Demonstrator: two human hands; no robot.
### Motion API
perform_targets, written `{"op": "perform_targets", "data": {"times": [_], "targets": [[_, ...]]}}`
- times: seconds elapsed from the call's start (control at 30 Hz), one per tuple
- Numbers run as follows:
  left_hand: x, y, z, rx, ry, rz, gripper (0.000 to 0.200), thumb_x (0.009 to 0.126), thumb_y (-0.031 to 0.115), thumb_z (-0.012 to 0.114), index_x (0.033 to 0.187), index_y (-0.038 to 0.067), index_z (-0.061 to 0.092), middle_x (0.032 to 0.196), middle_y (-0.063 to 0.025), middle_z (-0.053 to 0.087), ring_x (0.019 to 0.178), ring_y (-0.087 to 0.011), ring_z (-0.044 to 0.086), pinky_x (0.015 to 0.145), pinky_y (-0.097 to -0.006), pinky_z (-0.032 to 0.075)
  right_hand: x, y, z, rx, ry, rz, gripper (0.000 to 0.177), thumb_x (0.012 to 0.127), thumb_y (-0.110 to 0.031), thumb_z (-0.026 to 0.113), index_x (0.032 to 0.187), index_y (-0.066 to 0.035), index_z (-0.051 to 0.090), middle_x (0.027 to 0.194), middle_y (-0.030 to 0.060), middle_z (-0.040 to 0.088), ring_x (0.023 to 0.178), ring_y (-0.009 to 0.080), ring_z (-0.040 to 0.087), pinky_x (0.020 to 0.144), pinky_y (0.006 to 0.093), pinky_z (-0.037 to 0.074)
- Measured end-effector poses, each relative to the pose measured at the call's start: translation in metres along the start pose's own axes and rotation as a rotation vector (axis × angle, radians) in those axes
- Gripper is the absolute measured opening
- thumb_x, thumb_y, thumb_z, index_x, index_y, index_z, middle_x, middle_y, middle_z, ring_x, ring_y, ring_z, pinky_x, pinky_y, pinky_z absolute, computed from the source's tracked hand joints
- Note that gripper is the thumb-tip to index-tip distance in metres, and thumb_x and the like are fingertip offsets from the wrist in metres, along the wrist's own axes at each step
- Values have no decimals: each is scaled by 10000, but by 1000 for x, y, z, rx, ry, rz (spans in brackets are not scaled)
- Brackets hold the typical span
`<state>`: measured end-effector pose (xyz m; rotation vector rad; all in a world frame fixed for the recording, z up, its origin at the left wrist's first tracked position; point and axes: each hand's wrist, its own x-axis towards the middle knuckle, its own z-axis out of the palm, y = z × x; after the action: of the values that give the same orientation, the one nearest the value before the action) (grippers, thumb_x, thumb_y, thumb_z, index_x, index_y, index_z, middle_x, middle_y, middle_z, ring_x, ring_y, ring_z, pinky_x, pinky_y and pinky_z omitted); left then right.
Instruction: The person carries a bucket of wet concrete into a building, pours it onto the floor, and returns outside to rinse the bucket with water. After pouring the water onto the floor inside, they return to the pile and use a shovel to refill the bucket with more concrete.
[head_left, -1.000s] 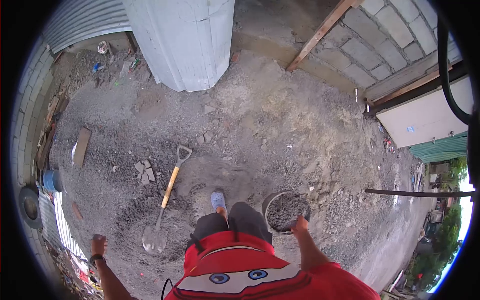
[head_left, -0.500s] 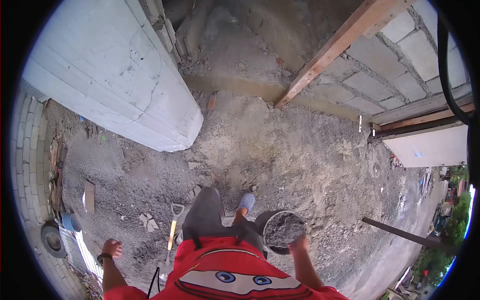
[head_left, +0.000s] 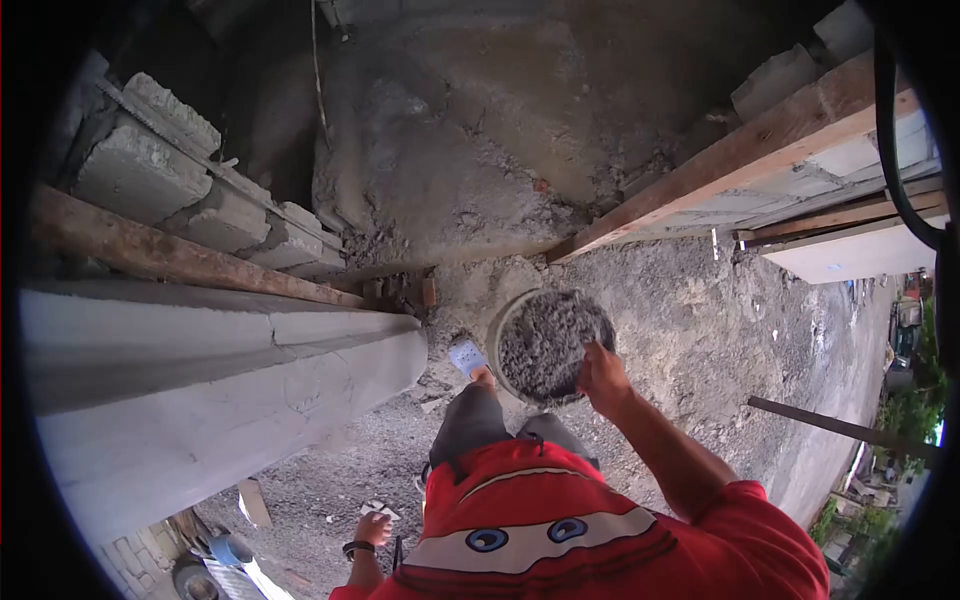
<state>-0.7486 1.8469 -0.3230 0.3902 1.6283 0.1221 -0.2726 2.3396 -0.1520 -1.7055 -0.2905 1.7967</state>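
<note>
My right hand (head_left: 605,377) is closed at the right side of a round bucket (head_left: 496,345); whether it grips the rim or a handle is hidden by the fingers. Coarse, dark grey concrete mix (head_left: 550,345) fills the bucket nearly to the brim. The bucket hangs or stands just in front of my legs, to the right of my foot in a light clog (head_left: 466,357). Out to the lower left, my left hand (head_left: 374,529) hangs free with loosely bent fingers and nothing in it.
A pale concrete column (head_left: 250,370) juts in from the left. Beyond it are a wooden beam (head_left: 170,245) and rough blocks (head_left: 150,170). Another timber (head_left: 720,165) slants along the block wall on the right. Gravelly ground (head_left: 690,340) lies around me, with a dark bar (head_left: 830,422) at right.
I have moved forward, closer to the column and doorway. The bucket has come from beside my right leg to in front of me, with my right hand on it. The shovel has dropped from clear view.
</note>
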Motion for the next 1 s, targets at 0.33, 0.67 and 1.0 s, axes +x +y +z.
{"op": "perform_targets", "data": {"times": [0.33, 0.67, 1.0], "targets": [[-20, 194, 69, -121, 58, 98, 322, 958, 282, 614, 1105, -4, 618, 928, -127, 715, 707, -184, 688, 549, -290, 525, 31, -219, 261, -440, -313, -365, 345, 909, -319, 584, 668, -92, 489, 560, 29, 427, 520, 173, 408, 533, 375, 369], [-113, 209, 208, -793, 402, -238, 315, 938, 275, 636, 1136, 36, 580, 916, -152, 704, 708, -234, 696, 572, -345, 567, 208, -257, 453, -867, -540, -421, 467, 907, -391, 575, 937, 68, 658, 891, 224, 699, 891, 384, 668, 795, 456, 488], [-185, 433, 247, -722, 541, 105, 224, 968, 192, 623, 1089, 5, 610, 945, -104, 703, 877, -174, 681, 727, -305, 543, 245, -254, 474, -1017, -403, -698, 475, 951, -462, 539, 832, -45, 730, 809, 171, 717, 749, 346, 694, 699, 429, 525]]}}
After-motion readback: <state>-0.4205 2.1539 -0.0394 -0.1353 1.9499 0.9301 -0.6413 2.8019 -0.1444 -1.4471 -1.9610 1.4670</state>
